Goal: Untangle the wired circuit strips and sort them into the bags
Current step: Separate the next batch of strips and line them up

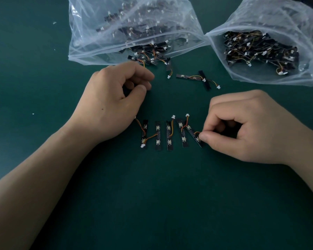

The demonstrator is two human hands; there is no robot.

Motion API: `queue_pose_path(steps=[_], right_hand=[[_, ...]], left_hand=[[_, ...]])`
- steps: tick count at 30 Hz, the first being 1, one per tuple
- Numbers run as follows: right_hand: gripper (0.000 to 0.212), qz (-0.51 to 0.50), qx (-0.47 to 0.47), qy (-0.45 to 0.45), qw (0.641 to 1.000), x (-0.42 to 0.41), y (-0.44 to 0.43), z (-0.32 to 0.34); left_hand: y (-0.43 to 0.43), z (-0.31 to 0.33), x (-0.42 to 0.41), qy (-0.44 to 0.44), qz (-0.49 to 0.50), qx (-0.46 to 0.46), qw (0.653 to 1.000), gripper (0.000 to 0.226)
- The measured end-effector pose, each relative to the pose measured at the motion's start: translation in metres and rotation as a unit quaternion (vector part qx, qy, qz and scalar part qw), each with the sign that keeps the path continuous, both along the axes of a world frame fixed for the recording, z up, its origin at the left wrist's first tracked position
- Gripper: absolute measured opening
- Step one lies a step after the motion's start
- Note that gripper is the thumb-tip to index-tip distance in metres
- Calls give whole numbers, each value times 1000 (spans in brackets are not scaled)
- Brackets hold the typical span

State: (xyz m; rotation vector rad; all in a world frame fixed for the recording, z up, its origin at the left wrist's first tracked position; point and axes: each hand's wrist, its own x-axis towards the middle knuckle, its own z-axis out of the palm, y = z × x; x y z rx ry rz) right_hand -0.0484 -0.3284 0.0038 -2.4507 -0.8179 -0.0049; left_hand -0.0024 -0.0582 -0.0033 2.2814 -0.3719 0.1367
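Observation:
Several black circuit strips with orange-red wires and white plugs lie in a row on the green mat, from the leftmost strip (144, 134) to the rightmost strip (194, 135). My right hand (246, 130) pinches the near end of that rightmost, tilted strip between thumb and forefinger. My left hand (114, 98) rests on the mat above the row, fingers curled; nothing shows in its grasp. Two crossed strips (197, 78) lie loose further back. A clear bag (101, 42) at the back left spills strips (152, 58) from its mouth. A second clear bag (296, 69) at the back right holds a tangled heap.
The green mat (161, 195) stretches toward me below the row. Small white specks (54, 22) lie on the mat at the far left. My forearms come in from the lower left and the right edge.

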Motion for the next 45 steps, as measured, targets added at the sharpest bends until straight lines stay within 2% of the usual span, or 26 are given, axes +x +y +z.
queue_pose_path(steps=[14, 17, 20, 24, 34, 39, 45], right_hand=[[15, -28, -37, -19, 999, 0, 0, 4], [10, -18, -14, -7, 1000, -1, -2, 3], [18, -3, -8, 14, 1000, -1, -5, 4], [12, 3, -28, -1, 1000, -1, -4, 2], [12, -17, -12, -10, 1000, -1, -3, -2], [14, -33, 54, -10, 998, 0, -4, -3], [6, -128, 106, -71, 984, 6, -3, -8]], left_hand=[[0, 0, -1, -11, -4, 7, 1000, 26], [0, 0, -1, -12, -3, 8, 1000, 25], [0, 1, -1, -12, 0, 8, 1000, 24], [0, 1, -1, -9, 2, 9, 1000, 24], [0, 1, -1, -11, 2, 8, 1000, 23], [1, 1, -1, -11, 0, 6, 1000, 24], [0, 1, -2, -18, 8, -8, 1000, 25]])
